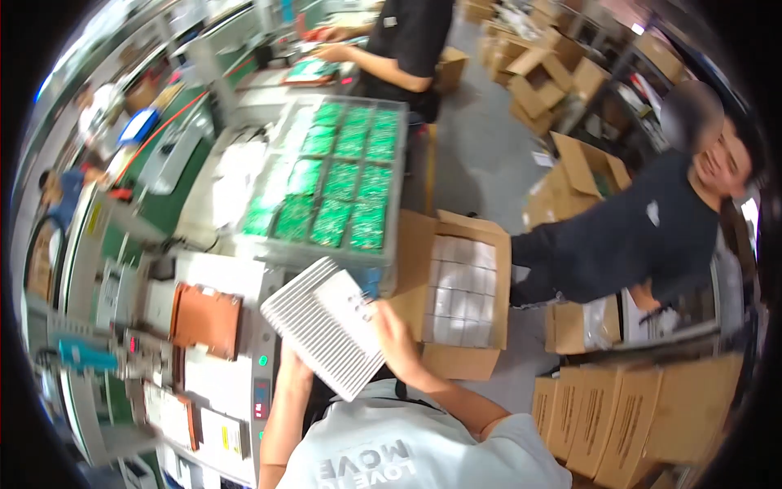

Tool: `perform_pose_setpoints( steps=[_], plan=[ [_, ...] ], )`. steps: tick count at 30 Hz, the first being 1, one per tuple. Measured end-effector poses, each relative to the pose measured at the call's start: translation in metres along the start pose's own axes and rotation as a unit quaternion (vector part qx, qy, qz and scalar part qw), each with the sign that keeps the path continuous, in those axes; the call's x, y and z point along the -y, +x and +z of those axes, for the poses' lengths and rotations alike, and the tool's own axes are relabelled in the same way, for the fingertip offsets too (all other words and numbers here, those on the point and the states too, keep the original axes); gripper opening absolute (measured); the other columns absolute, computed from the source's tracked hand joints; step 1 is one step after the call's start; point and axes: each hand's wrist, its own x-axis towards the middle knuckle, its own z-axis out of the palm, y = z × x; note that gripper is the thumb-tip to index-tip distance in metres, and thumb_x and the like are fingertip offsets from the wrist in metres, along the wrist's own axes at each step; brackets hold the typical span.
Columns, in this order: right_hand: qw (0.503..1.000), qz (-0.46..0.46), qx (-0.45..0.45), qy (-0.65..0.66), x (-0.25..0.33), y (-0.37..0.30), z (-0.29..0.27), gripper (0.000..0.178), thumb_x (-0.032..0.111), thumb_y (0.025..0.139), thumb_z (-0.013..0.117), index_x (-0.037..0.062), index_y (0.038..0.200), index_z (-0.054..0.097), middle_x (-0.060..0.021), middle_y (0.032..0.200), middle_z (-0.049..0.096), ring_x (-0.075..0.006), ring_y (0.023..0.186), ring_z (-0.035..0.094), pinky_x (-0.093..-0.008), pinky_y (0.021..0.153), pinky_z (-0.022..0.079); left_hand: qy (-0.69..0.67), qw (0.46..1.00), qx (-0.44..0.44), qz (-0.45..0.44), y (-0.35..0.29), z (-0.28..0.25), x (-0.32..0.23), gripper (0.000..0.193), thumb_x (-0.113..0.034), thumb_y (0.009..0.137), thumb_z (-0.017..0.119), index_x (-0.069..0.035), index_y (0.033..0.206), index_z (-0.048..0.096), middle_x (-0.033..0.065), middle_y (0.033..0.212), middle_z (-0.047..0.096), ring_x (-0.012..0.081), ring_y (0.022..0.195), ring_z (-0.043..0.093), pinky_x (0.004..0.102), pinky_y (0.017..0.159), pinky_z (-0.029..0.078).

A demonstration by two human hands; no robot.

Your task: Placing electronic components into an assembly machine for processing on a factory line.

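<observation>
A white ribbed plastic housing [326, 326] is held tilted in front of my body, with rows of slots and a few small dark marks near its right edge. My right hand [393, 336] grips that right edge. Under the lower left side, my left hand [295, 359] supports the housing, its fingers hidden behind it. Just beyond is a clear plastic bin [397, 175] with several stacks of green circuit boards [332, 216]. To the right of the housing, an open carton [502, 281] contains rows of white-wrapped packs [460, 289].
Left, a workbench [216, 379] carries a brown fixture [205, 319] and a white boxy unit [222, 432]. A co-worker [627, 236] leans in at right; another in black [399, 61] works at the far bench. Flattened cartons [607, 416] stand lower right. Open boxes [542, 85] lie beyond.
</observation>
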Motion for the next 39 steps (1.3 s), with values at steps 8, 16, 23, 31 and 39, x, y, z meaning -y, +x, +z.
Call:
perform_pose_setpoints(
  steps=[8, 16, 23, 31, 39],
  plan=[
    [0.982, -0.169, -0.008, -0.082, 0.002, 0.030, 0.022, 0.023, 0.013, 0.097, 0.046, -0.0053, 0.107, 0.055, -0.0192, 0.093, 0.057, -0.0326, 0.081, 0.057, -0.0376, 0.071, 0.045, 0.061, 0.995, -0.035, 0.067, -0.061, 0.035, -0.004, 0.049, -0.030, 0.089, 0.062, -0.007, 0.128, 0.044, 0.0068, 0.121, 0.055, 0.0205, 0.111, 0.054, 0.0404, 0.097, 0.044],
    [0.933, -0.325, 0.070, -0.135, 0.013, 0.047, 0.063, 0.030, 0.009, 0.095, 0.047, -0.0038, 0.122, 0.053, -0.0188, 0.109, 0.058, -0.0306, 0.095, 0.060, -0.0366, 0.080, 0.048, -0.033, 0.982, -0.086, 0.163, -0.090, 0.031, -0.016, 0.048, -0.010, 0.085, 0.067, -0.008, 0.125, 0.041, 0.0060, 0.116, 0.056, 0.0161, 0.105, 0.056, 0.0347, 0.091, 0.048],
    [0.898, -0.386, 0.129, -0.166, 0.021, 0.052, 0.085, 0.034, 0.008, 0.094, 0.048, -0.0007, 0.127, 0.051, -0.0198, 0.110, 0.059, -0.0341, 0.096, 0.059, -0.0387, 0.079, 0.048, -0.029, 0.966, -0.132, 0.219, -0.103, 0.023, -0.014, 0.049, -0.013, 0.085, 0.067, -0.007, 0.126, 0.041, 0.0070, 0.118, 0.055, 0.0169, 0.107, 0.055, 0.0362, 0.092, 0.047],
    [0.888, -0.397, 0.103, -0.209, 0.019, 0.064, 0.075, 0.039, 0.010, 0.090, 0.056, -0.0004, 0.127, 0.051, -0.0170, 0.108, 0.062, -0.0311, 0.092, 0.063, -0.0369, 0.075, 0.052, -0.004, 0.966, -0.139, 0.219, -0.093, 0.029, -0.008, 0.050, -0.012, 0.085, 0.066, -0.007, 0.128, 0.040, 0.0063, 0.117, 0.056, 0.0167, 0.107, 0.056, 0.0360, 0.092, 0.047],
    [0.902, -0.377, 0.098, -0.188, 0.009, 0.076, 0.042, 0.040, 0.008, 0.089, 0.056, 0.0010, 0.129, 0.050, -0.0185, 0.108, 0.063, -0.0328, 0.094, 0.063, -0.0376, 0.076, 0.051, 0.020, 0.979, -0.112, 0.169, -0.074, 0.047, -0.004, 0.052, -0.013, 0.085, 0.066, -0.007, 0.129, 0.039, 0.0058, 0.118, 0.055, 0.0167, 0.107, 0.056, 0.0350, 0.092, 0.046]
  ],
)
